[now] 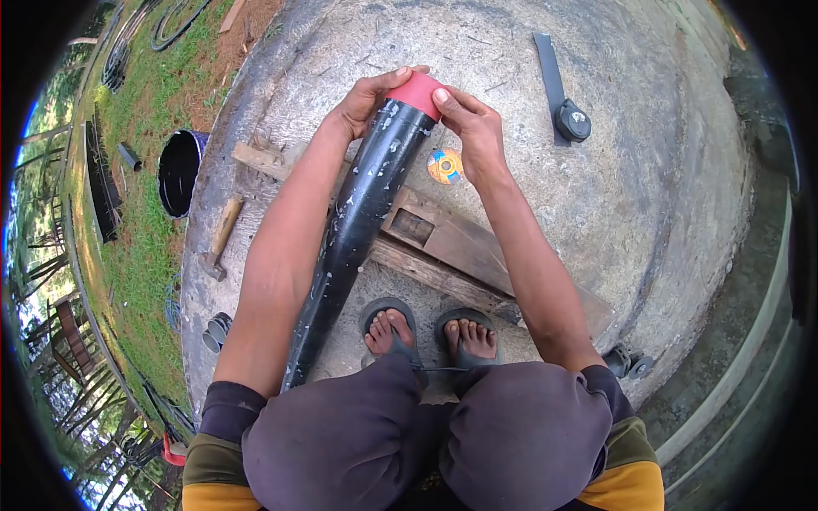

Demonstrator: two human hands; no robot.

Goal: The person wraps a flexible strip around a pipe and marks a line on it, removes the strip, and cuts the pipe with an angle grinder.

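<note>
A long black pipe (358, 209), scuffed with pale marks, slants from beside my left leg up and away over some wood. Around its far end sits a red band (411, 90); whether it is a sleeve or a wrap I cannot tell. My left hand (371, 100) grips the band's left side, thumb on top and the other fingers mostly hidden. On the opposite side, my right hand (474, 126) closes on the band, its thumb pressed near the lower edge. Just below my right hand lies an orange and blue disc (445, 166) with a centre hole.
Wooden boards (469, 247) lie under the pipe on the concrete slab (656, 213). A hammer (221, 234) rests at left, near a dark bucket (181, 175) standing by the grass. At upper right is a round black object (573, 121) beside a dark strip (550, 72).
</note>
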